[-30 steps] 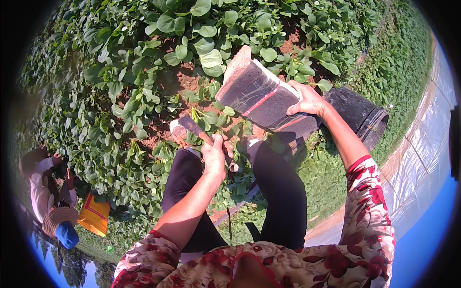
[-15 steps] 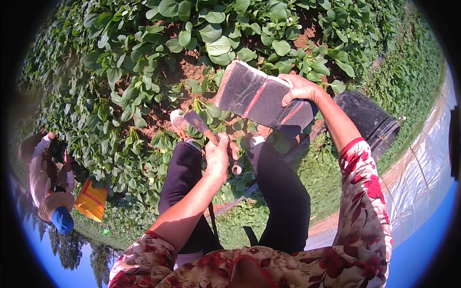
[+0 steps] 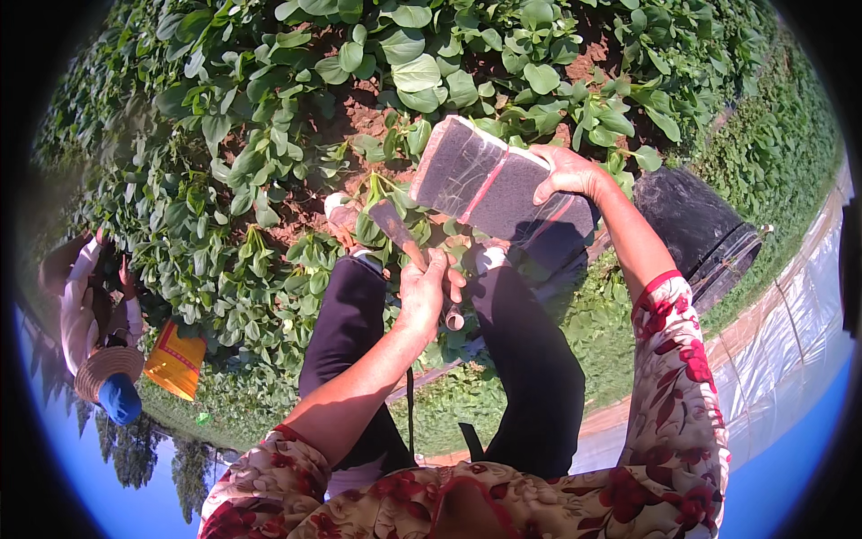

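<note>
At the far left, well away from the leafy plants, another person in a straw hat crouches beside an orange bag; both have slid a little lower since the earlier frame. In the middle, the left hand has its grip clamped on the handle of a small digging tool, whose blade points up into the plants just left of the package. That hand sits a touch lower and nearer the knees than before. To the right, the right hand holds the dark plastic-wrapped package by its right edge, fingers closed over it, raised above the plants. A black bucket lies right of the package.
</note>
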Available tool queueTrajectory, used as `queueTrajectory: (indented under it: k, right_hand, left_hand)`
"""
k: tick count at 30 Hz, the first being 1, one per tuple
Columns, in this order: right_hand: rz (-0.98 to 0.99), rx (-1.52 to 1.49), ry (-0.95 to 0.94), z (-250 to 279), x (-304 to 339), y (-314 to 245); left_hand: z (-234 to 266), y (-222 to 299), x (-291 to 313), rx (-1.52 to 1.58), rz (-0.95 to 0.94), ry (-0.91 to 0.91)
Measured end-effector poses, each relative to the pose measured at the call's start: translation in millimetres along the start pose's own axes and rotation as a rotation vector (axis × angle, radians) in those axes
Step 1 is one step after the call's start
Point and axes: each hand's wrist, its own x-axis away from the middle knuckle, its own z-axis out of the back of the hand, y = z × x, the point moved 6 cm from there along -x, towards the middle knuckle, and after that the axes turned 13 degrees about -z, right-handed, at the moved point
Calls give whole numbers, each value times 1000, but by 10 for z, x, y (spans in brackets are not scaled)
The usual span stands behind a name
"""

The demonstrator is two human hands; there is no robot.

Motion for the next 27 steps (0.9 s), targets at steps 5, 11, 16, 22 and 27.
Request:
queueTrajectory:
  k: [5,11,16,22,27]
  right_hand:
    - [26,-86,-94,130,-164,-267]
    - [67,94,18,237,-195,-421]
    - [0,121,86,133,-75,-269]
    - [84,-72,184,-273,28,-117]
    - [96,42,292,-189,3,-65]
  left_hand:
    - [31,12,-25,24,-14,0]
    - [21,26,-24,43,-15,-27]
    - [-25,3,-43,64,-3,-56]
    - [-29,-20,-35,56,13,-24]
    - [-40,5,-43,1,47,-53]
